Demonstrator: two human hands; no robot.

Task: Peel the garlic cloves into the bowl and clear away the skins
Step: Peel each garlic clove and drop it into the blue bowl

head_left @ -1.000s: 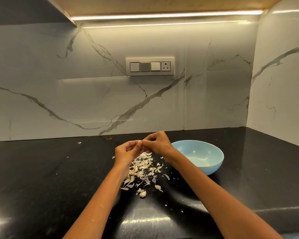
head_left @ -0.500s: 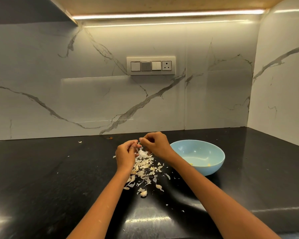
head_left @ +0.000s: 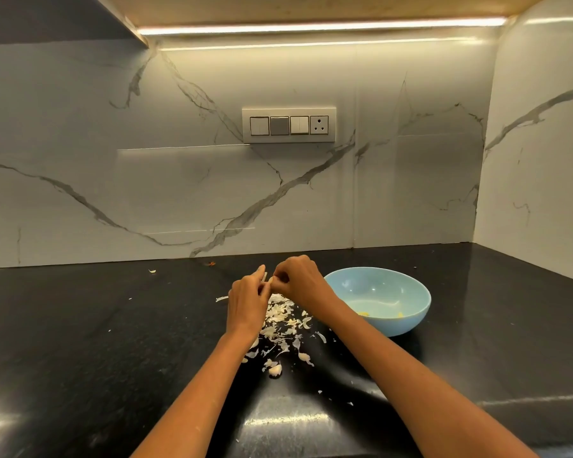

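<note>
Both hands meet above the black counter [head_left: 80,342], just left of the bowl [head_left: 407,320]. The left hand [head_left: 247,304] has its fingers curled inward and pinches a small pale clove [head_left: 269,280] between fingertips and thumb. The right hand [head_left: 298,277] is also curled, its fingertips pinching the same clove from the other side; the 2 hands touch at that point. A thin pale strip of skin stands up between them, though the clove itself is mostly hidden and appears only as a small light patch. Directly below the hands lies a loose heap of skins [head_left: 280,320], spread toward the person across the counter. 1 whole clove [head_left: 275,370] lies at the near edge of that scatter, apart from the heap. The bowl is light blue, upright, resting on the counter to the right of the skins, with a few yellowish pieces at its bottom. A switch plate [head_left: 288,125] is mounted on the marble wall behind.
</note>
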